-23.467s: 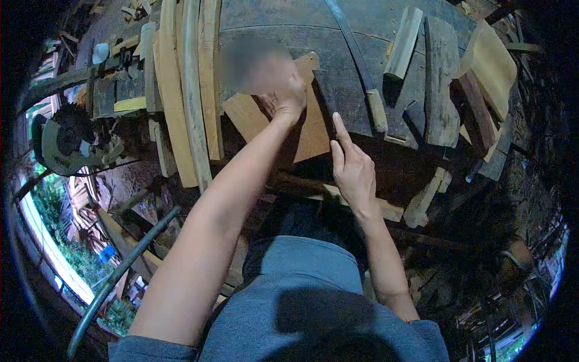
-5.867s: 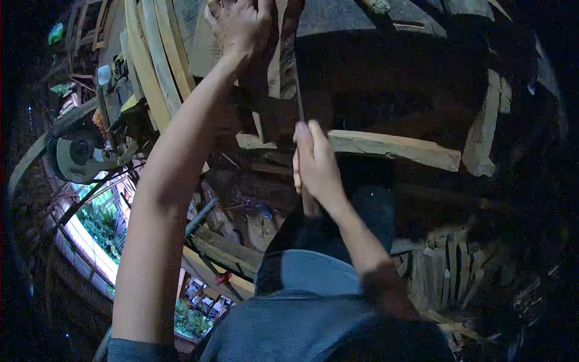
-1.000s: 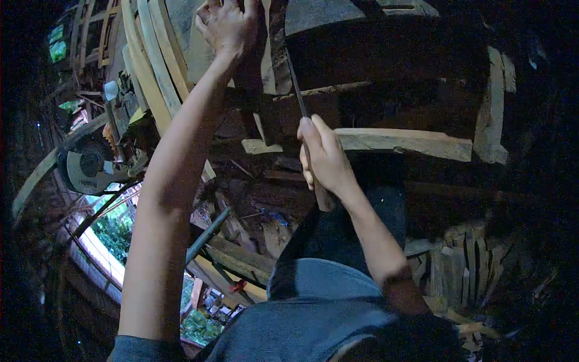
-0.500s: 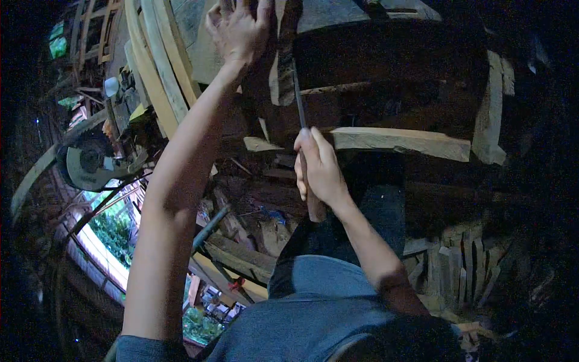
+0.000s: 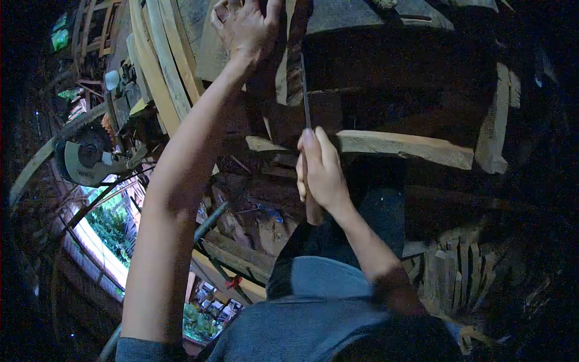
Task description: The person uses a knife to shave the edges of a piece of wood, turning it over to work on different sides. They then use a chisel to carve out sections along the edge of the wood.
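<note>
Left hand (image 5: 246,27): grip pressed flat on the board (image 5: 288,66), fingers spread.
Right hand (image 5: 319,172): grip closed round the saw (image 5: 306,102) handle.
Saw: blade up against board, above right grip.
Worktop (image 5: 362,15): under board.

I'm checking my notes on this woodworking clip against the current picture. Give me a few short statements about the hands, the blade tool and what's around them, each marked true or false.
1. The right hand grips the handle of a long thin blade. True.
2. The left hand hangs free at the person's side. False: it is raised and pressed on the wood piece at the workbench edge.
3. The blade points up toward that wood piece. True.
4. A circular saw lies at the right of the view. False: it sits at the left.
</note>
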`<state>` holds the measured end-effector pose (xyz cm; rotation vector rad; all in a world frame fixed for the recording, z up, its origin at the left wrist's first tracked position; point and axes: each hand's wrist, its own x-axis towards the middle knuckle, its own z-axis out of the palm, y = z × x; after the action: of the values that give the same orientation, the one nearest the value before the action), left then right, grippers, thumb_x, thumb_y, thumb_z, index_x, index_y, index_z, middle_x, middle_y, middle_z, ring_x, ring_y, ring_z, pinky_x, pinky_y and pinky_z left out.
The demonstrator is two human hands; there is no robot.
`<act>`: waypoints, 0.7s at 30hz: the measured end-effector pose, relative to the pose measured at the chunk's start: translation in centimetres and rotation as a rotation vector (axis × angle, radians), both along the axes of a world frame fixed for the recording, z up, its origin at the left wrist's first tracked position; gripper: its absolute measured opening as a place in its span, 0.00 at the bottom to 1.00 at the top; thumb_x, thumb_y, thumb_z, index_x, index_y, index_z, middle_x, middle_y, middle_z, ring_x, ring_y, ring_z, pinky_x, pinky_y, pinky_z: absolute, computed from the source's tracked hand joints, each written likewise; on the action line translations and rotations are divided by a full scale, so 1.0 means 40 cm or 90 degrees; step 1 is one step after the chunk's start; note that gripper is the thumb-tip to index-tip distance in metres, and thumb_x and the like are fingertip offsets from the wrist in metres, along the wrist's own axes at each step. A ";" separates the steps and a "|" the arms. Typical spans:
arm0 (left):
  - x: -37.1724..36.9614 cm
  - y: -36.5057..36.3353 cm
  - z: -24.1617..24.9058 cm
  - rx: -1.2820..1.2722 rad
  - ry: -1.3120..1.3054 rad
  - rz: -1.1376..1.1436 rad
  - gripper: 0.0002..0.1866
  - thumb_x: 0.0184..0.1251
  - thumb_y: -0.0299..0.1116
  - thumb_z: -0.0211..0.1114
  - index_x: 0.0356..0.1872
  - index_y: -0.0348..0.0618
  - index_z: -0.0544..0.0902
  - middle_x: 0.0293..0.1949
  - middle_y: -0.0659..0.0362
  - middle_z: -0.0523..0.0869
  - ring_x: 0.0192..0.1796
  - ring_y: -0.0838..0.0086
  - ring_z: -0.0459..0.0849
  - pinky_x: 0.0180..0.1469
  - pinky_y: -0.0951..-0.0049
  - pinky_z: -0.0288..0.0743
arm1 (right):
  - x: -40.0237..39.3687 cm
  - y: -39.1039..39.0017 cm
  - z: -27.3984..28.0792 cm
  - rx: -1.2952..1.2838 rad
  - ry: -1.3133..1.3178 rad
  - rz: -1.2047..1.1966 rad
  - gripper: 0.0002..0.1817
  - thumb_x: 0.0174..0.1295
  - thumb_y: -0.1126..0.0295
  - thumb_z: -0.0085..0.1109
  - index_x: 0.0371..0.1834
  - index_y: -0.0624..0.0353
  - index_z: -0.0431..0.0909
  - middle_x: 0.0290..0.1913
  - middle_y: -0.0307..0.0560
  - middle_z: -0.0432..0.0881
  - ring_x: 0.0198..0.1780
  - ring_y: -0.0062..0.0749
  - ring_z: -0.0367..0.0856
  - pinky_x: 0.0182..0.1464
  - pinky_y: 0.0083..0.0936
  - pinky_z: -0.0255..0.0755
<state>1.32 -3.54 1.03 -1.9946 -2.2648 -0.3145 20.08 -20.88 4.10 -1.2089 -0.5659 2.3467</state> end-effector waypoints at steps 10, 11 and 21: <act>0.005 -0.012 0.004 0.019 0.008 -0.084 0.24 0.74 0.51 0.51 0.61 0.47 0.74 0.63 0.52 0.70 0.65 0.51 0.65 0.70 0.47 0.52 | -0.019 -0.038 -0.010 -0.063 0.073 -0.057 0.20 0.78 0.50 0.39 0.38 0.56 0.64 0.15 0.39 0.67 0.09 0.24 0.68 0.09 0.25 0.63; 0.008 -0.016 0.003 0.013 0.008 -0.081 0.24 0.74 0.51 0.51 0.61 0.47 0.74 0.63 0.52 0.70 0.65 0.51 0.65 0.70 0.47 0.52 | -0.029 -0.045 -0.013 -0.037 0.057 -0.069 0.20 0.78 0.49 0.39 0.38 0.56 0.64 0.15 0.40 0.67 0.09 0.24 0.68 0.09 0.25 0.63; -0.002 -0.021 0.027 0.014 0.250 -0.256 0.24 0.73 0.51 0.52 0.62 0.47 0.72 0.61 0.49 0.71 0.65 0.49 0.64 0.68 0.48 0.54 | -0.048 0.051 -0.015 -0.099 0.109 -0.073 0.23 0.78 0.46 0.33 0.40 0.55 0.65 0.16 0.41 0.69 0.09 0.25 0.69 0.10 0.26 0.67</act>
<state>1.25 -4.37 2.11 -2.2523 -1.6203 0.0260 18.17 -18.85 3.52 -1.0615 -0.2538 2.4009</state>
